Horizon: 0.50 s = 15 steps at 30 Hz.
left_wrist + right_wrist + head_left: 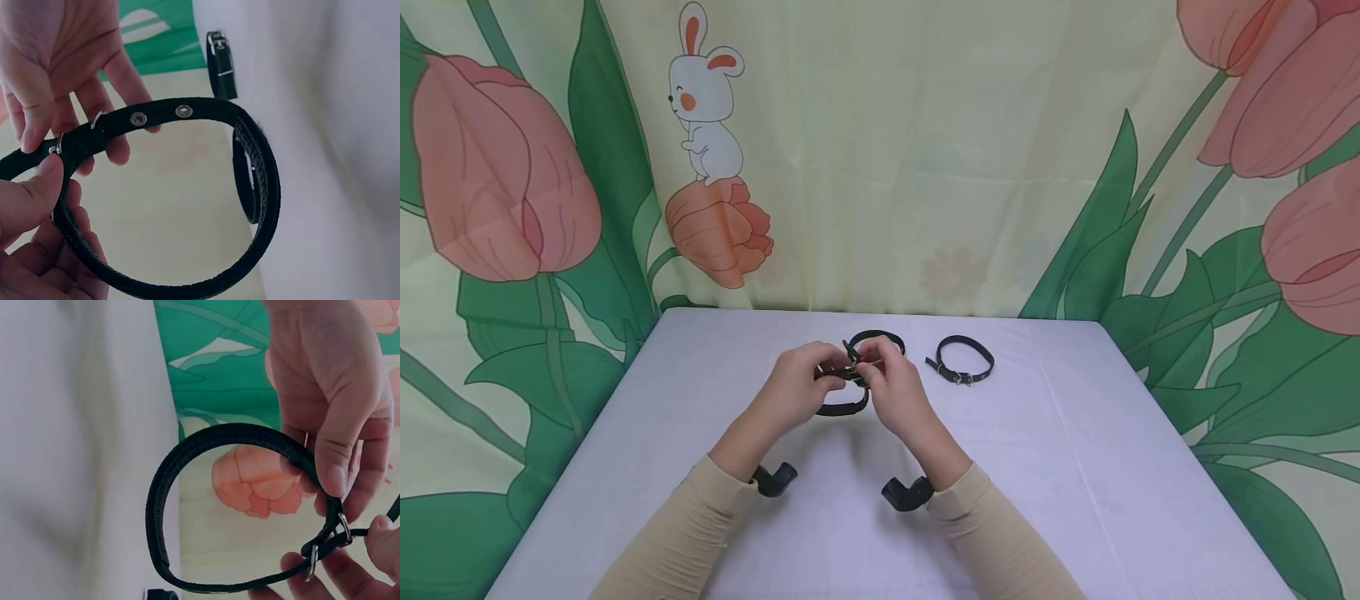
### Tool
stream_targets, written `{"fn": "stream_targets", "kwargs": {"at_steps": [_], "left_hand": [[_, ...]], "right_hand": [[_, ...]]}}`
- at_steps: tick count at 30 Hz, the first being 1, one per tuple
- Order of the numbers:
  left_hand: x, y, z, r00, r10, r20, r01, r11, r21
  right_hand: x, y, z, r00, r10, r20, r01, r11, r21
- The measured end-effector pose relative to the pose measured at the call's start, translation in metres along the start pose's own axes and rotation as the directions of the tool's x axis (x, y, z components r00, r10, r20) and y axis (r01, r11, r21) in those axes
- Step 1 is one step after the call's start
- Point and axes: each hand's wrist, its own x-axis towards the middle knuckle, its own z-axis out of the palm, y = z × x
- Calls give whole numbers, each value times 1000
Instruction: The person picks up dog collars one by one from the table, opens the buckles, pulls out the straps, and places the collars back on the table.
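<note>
A black buckle collar (842,408) hangs as a loop between both hands, above the table. My left hand (797,387) pinches it near the buckle, with the thumb (334,481) pressed on the strap. From the other side my right hand (895,387) pinches the strap's narrow end; its other fingers spread behind the strap in the left wrist view. Metal eyelets (184,111) and the silver buckle (56,147) show on the collar. Whether the prong sits in a hole, I cannot tell. A second collar (891,335) lies just behind the hands, partly hidden by them.
A third black collar (973,343), closed into a ring, lies to the right on the white tablecloth (1037,467). Behind the table hangs a curtain (910,167) printed with tulips and a rabbit. A black wrist mount (908,494) juts inward from each wrist.
</note>
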Motion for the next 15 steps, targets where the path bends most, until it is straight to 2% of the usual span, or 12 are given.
{"fn": "stream_targets", "kwargs": {"at_steps": [6,11,15], "left_hand": [[-1,-1,2,1000,-9,14,9,1000,-4],[-1,-1,2,1000,-15,26,15,1000,-6],[-1,-2,3,999,-20,34,20,1000,-6]], "right_hand": [[-1,-1,-1,999,35,11,-35,999,6],[-2,-3,-2,996,90,16,-91,995,47],[-3,-3,-2,995,101,21,-103,992,74]]}}
